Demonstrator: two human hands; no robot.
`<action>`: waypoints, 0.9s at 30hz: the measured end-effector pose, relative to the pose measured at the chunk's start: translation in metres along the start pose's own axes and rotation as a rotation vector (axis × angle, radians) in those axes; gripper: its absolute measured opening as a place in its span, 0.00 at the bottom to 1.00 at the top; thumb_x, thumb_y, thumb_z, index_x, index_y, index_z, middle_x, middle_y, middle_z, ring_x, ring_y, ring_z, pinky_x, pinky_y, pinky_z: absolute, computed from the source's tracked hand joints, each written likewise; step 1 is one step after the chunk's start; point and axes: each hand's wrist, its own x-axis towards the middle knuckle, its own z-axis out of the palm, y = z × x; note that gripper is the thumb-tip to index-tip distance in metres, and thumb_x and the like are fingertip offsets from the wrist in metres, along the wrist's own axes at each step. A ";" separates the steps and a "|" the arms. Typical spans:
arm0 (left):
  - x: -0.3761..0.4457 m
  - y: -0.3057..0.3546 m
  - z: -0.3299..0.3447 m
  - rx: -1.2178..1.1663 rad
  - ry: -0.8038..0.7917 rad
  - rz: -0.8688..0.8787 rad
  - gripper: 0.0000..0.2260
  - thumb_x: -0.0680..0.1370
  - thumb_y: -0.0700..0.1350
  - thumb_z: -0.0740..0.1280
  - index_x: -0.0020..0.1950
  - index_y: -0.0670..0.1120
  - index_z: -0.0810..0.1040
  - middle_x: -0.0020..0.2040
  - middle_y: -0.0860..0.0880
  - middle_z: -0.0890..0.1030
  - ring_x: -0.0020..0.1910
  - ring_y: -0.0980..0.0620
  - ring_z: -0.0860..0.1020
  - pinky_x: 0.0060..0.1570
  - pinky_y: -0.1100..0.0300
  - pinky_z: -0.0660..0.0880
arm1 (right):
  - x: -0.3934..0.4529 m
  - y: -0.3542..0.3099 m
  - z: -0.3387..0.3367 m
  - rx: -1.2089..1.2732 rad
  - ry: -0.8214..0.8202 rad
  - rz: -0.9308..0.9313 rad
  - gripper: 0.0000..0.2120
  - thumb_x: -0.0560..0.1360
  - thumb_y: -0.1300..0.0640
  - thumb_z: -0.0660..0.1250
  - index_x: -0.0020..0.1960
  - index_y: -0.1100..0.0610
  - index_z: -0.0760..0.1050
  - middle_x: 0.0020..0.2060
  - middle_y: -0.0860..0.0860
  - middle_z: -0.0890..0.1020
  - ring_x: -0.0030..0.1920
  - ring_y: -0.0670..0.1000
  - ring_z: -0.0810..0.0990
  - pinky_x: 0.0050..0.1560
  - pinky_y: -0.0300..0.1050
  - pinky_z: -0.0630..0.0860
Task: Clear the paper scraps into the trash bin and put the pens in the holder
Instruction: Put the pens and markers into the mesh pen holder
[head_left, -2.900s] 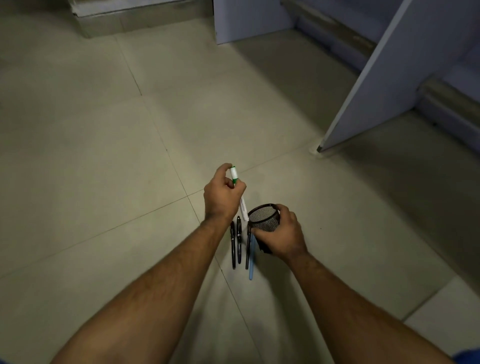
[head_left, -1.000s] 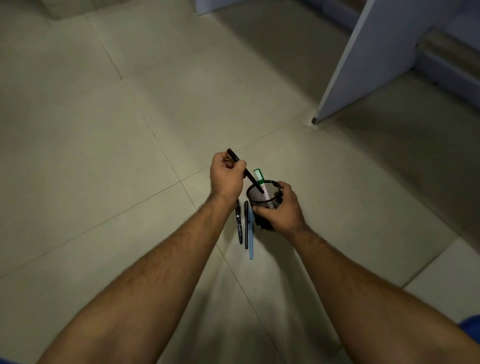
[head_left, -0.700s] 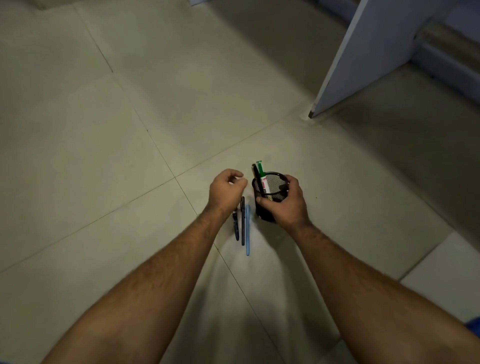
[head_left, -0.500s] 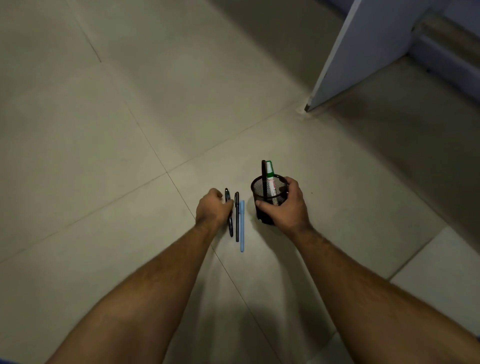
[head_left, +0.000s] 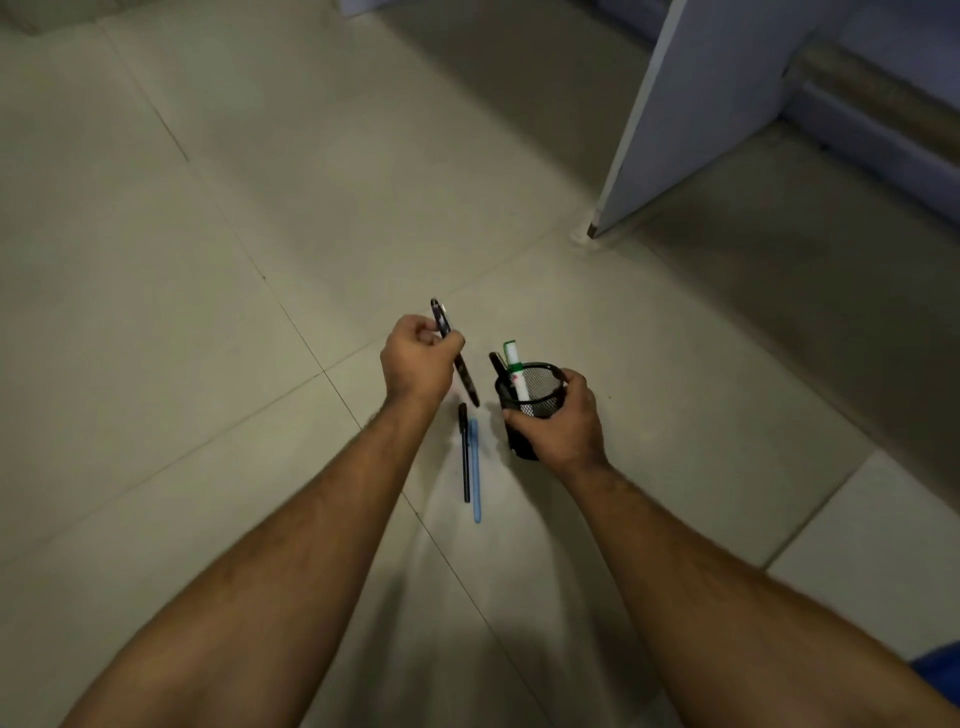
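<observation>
Tiles (head_left: 260, 208) under me, grey panel (head_left: 691, 104) nearby; my left hand (head_left: 415, 364) pinches a dark pen (head_left: 457, 358), right hand (head_left: 563, 421) grips the black mesh holder (head_left: 540, 395).

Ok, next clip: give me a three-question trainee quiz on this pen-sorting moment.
1. True or false: the left hand holds a dark pen lifted off the floor.
2. How many pens lie on the tiled floor?
A) none B) two C) four
3. Fill in: the right hand grips the black mesh ____.

Key:
1. True; its grip is around the upper half of the pen.
2. B; a black pen and a light blue pen lie side by side.
3. holder; a green-and-white marker and another black pen already stand in it.
</observation>
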 end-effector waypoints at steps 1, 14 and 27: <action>0.002 0.011 0.001 -0.071 -0.007 0.022 0.08 0.68 0.42 0.73 0.41 0.50 0.75 0.31 0.53 0.74 0.35 0.48 0.79 0.38 0.50 0.82 | 0.001 -0.001 -0.002 -0.002 0.010 0.008 0.42 0.59 0.47 0.81 0.69 0.51 0.67 0.60 0.50 0.75 0.59 0.53 0.77 0.58 0.43 0.75; -0.040 0.002 0.033 0.121 -0.377 0.109 0.06 0.69 0.42 0.76 0.41 0.49 0.80 0.37 0.54 0.81 0.37 0.56 0.79 0.43 0.61 0.78 | 0.002 -0.010 -0.009 0.023 0.038 -0.061 0.41 0.61 0.45 0.79 0.68 0.50 0.66 0.59 0.47 0.73 0.59 0.50 0.76 0.58 0.47 0.78; -0.039 -0.093 0.007 0.660 -0.188 -0.113 0.07 0.74 0.47 0.68 0.47 0.44 0.80 0.47 0.44 0.83 0.46 0.44 0.80 0.46 0.54 0.79 | -0.010 0.013 -0.018 0.042 0.043 -0.011 0.41 0.61 0.48 0.81 0.69 0.51 0.67 0.60 0.47 0.73 0.58 0.48 0.75 0.58 0.39 0.71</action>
